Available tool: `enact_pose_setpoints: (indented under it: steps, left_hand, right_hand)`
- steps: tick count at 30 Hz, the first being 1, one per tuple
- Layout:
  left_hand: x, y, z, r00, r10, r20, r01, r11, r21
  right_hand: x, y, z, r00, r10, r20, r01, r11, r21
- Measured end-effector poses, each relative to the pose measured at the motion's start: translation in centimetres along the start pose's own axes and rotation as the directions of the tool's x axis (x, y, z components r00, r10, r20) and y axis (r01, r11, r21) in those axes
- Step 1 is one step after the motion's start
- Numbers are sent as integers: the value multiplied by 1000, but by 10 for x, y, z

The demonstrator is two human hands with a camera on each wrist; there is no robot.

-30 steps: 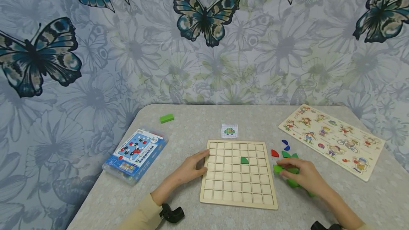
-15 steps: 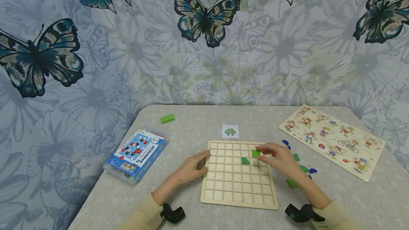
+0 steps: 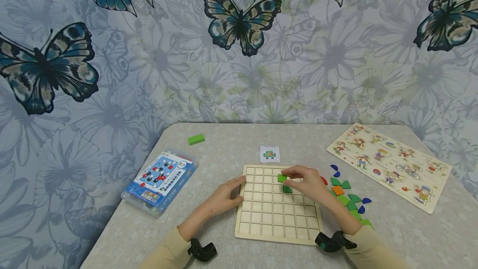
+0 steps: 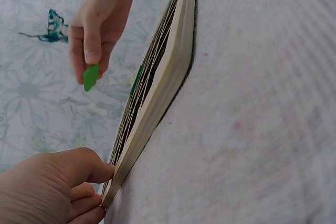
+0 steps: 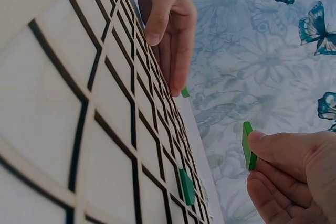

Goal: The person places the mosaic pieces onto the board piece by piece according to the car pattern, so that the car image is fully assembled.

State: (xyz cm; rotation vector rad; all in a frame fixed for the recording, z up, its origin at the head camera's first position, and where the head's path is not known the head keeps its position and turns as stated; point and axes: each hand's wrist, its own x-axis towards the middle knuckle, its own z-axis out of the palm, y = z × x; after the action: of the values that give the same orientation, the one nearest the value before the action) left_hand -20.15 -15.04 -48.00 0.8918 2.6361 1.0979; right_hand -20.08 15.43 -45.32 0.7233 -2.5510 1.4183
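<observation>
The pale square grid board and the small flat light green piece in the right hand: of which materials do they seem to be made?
Pale square grid board: probably wood with a smooth, matte finish; its beige edge shows lines like plywood layers.
Small flat light green piece: perhaps smooth painted wood or plastic; its colour is even and no grain shows, so I cannot tell which.

The left forearm (image 3: 195,218) and right forearm (image 3: 339,214) both angle inward as they reach forward. The left hand (image 3: 223,195) lies low, its thumb parted from its fingers; the right hand (image 3: 309,182) hovers, thumb and fingertips set in a pinch.
</observation>
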Motion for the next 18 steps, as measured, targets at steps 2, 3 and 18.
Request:
enact_pose_setpoints:
  steps: [2,3,18]
  left_hand:
    - [0,0,0,1000,-1,0,1,1000,2]
    - [0,0,0,1000,-4,0,4,1000,1]
    - [0,-1,0,1000,-4,-3,4,1000,20]
  right_hand:
    - [1,1,3,1000,-4,5,4,1000,14]
    - [2,2,5,1000,-10,7,10,1000,13]
    - [-4,14,27,998,23,55,-19,998,-63]
